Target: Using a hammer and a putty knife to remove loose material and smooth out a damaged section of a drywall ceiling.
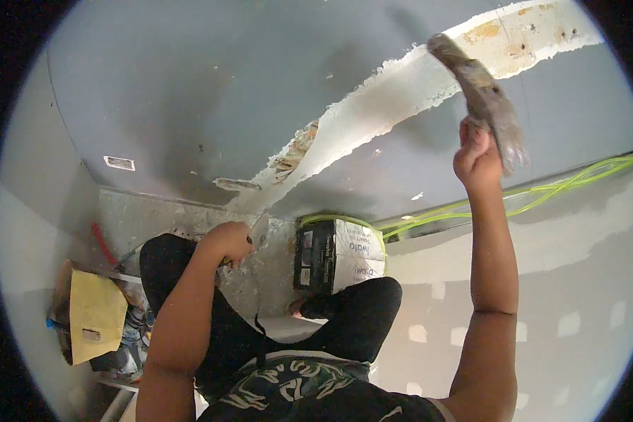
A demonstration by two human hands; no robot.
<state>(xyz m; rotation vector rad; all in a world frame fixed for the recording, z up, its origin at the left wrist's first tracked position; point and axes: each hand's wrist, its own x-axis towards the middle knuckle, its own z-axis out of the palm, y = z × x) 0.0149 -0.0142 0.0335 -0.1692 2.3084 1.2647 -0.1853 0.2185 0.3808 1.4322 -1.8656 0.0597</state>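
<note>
My right hand (480,158) is raised in front of the blue-grey wall, closed round a long, flat grey-brown piece (482,91) with rough edges. Motion blurs it and I cannot make out its kind; its upper end overlaps a jagged white strip (373,105) running diagonally across the wall. Low over my left knee, my left hand (226,243) grips a putty knife (259,231), its pale blade pointing up toward the wall. The fingers hide most of the handle. Brown patches show in the white strip, near its lower end and at the top right.
A black-and-white cardboard box (337,254) stands on the dusty floor beyond my right knee. Yellow-green cables (534,200) run along the wall to the right. At the left are a yellow bag-like container (97,316), assorted tools and a red hose (104,245).
</note>
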